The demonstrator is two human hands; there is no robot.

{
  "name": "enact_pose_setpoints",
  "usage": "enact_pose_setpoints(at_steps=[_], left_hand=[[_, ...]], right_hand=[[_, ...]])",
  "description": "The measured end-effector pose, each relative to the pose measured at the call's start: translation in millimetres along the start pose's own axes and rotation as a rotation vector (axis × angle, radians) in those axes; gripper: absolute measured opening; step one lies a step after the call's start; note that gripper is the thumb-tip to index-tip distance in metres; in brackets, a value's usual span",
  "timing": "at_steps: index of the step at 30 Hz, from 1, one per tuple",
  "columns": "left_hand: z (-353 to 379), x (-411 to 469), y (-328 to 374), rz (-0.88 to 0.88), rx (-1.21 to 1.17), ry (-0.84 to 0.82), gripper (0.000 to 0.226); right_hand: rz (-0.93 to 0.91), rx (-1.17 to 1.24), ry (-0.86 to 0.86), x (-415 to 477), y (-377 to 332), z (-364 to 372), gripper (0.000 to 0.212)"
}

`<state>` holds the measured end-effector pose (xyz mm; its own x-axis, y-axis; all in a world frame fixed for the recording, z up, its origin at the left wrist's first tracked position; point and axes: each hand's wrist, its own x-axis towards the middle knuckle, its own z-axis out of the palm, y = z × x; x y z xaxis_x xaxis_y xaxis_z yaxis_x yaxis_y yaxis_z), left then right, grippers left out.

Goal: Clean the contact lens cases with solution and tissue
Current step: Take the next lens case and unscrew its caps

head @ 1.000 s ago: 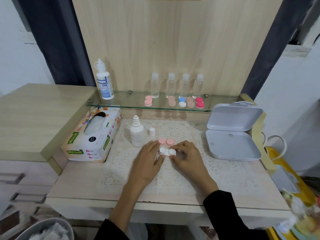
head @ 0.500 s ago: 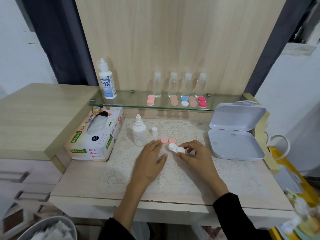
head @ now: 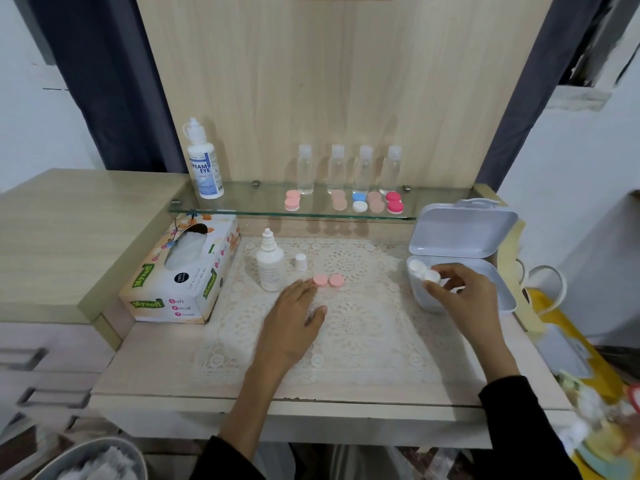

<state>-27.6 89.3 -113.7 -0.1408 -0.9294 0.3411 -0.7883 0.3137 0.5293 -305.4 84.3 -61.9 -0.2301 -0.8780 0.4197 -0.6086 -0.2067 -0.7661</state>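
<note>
Left hand [head: 294, 323] flat on the lace mat [head: 349, 344], centre frame, fingers relaxed, holding nothing. Right hand [head: 464, 299] pinches the white lens case [head: 424, 271] over the open box [head: 464, 233], right of frame: probably stowing it. Pink caps [head: 328, 280] and uncapped solution bottle [head: 270, 266] wait just beyond.

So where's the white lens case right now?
Head view, right side: the white lens case is held by the right hand over the open grey box.

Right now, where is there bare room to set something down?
The lace mat lies bare between the left hand and right hand, and nearer the desk edge. The wooden top left of the tissue box is free. Crowded: around the bottle, cap and pink case.
</note>
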Motion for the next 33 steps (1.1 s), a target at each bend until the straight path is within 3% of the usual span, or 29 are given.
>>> enact_pose_setpoints(at_steps=[4, 9, 14, 20, 25, 28, 33], left_hand=[[0.5, -0.5, -0.5, 0.002, -0.002, -0.006, 0.05], [0.4, -0.4, 0.1, -0.006, -0.009, -0.004, 0.049], [0.5, -0.3, 0.3, -0.013, -0.017, -0.009, 0.05], [-0.1, -1.2, 0.1, -0.006, -0.024, -0.004, 0.049], [0.2, -1.2, -1.4, 0.003, -0.033, 0.003, 0.049], [0.7, -0.8, -2.0, 0.006, -0.025, 0.004, 0.049], [0.9, -1.0, -1.9, 0.009, -0.036, 0.003, 0.046]], right_hand=[[-0.01, -0.11, 0.047, 7.8, 19.7, -8.0, 0.022], [-0.236, -0.234, 0.049, 11.9, 30.0, -4.6, 0.032], [-0.327, -0.296, 0.104, 10.7, 35.3, -0.3, 0.033], [-0.233, -0.241, 0.094, 7.0, 29.3, -0.1, 0.025], [-0.017, 0.039, 0.127, 0.8, 8.5, 6.8, 0.02], [-0.034, 0.124, 0.037, -10.2, -7.3, 22.1, 0.019], [-0.069, 0.097, -0.273, -34.4, -29.2, 55.4, 0.015]])
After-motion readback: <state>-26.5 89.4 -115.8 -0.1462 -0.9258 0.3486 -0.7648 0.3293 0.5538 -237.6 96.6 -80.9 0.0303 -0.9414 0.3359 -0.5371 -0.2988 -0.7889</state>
